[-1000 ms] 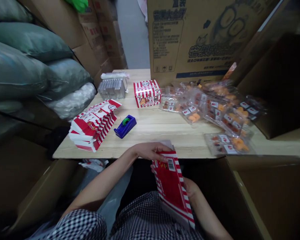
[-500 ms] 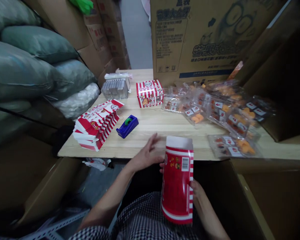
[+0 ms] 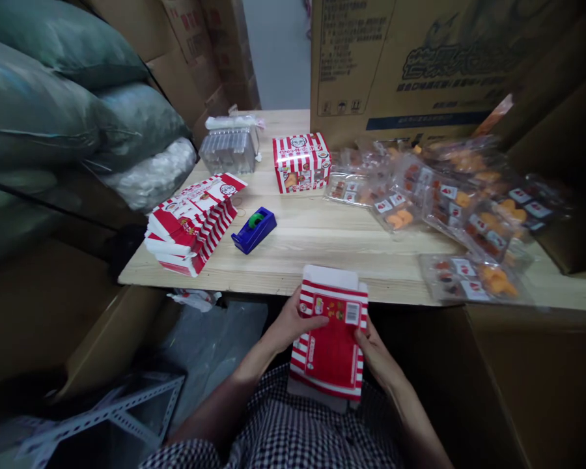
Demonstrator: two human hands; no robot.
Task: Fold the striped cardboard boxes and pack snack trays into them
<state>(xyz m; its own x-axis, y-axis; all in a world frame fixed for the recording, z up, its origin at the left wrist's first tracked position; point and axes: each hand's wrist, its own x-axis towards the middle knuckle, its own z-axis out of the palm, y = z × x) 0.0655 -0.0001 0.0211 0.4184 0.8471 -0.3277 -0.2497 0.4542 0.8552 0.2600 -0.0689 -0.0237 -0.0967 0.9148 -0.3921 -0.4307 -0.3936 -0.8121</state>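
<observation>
Between my two hands, just in front of the table's near edge, is a red and white striped cardboard box (image 3: 334, 352) with a barcode. It looks flattened, with a pale flap at its top and another at the bottom. My left hand (image 3: 293, 326) grips its left side, thumb across the red face and fingers behind. At the right edge my right hand (image 3: 374, 348) holds it, most fingers hidden underneath. Beyond them on the table lies a blue tape dispenser (image 3: 254, 231) with a green roll. Left of that is a stack of flat striped boxes (image 3: 190, 225).
A formed striped box (image 3: 301, 163) stands mid-table beside clear plastic cases (image 3: 229, 150). Blister packs with orange pieces (image 3: 446, 202) pile up at the right. A large carton (image 3: 361, 65) rises behind. Stuffed sacks (image 3: 34, 117) are stacked at the left, and an open carton (image 3: 532, 378) sits lower right.
My left hand has moved from beside the box onto its left side. The box has shifted left and turned, showing its striped side panel. The camera view has shifted slightly.
</observation>
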